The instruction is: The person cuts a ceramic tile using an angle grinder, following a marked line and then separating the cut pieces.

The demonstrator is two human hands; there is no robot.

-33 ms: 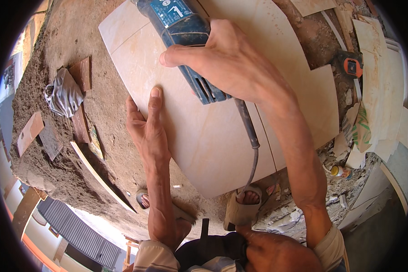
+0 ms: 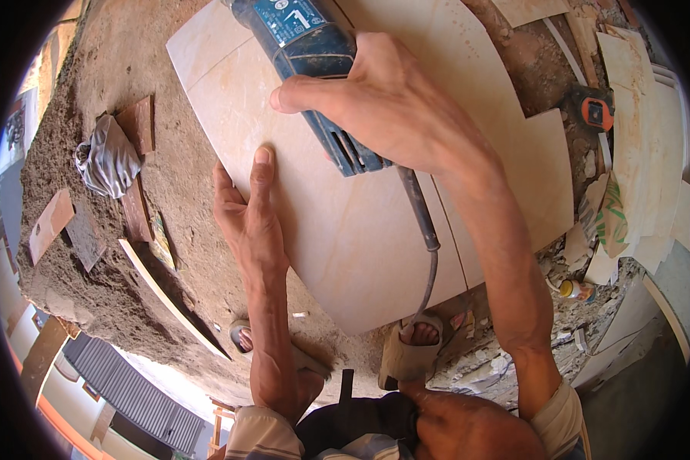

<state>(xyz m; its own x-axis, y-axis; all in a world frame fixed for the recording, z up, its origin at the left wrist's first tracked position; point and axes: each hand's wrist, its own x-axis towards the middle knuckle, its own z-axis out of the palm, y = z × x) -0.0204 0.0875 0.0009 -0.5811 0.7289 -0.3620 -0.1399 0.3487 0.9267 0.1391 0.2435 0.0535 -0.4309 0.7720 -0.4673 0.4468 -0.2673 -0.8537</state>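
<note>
A large cream tile [image 2: 353,253], scored with straight lines and cut unevenly along its right side, lies on rough ground. My right hand [image 2: 360,107] grips the body of a blue power tool [image 2: 299,54] over the tile's upper part; its fingers on the far side are mostly hidden. The tool's dark cord [image 2: 429,276] runs down across the tile toward my sandalled right foot [image 2: 422,333]. My left hand [image 2: 245,215] holds the tile's left edge, thumb lying on top and fingers at the edge, below and left of the tool.
A striped cloth [image 2: 107,161] lies among tile scraps [image 2: 50,222] and a narrow strip [image 2: 169,295] on the left. On the right are an orange-black tape measure [image 2: 594,111], stacked offcuts [image 2: 629,138], rubble and a small yellow container [image 2: 571,290].
</note>
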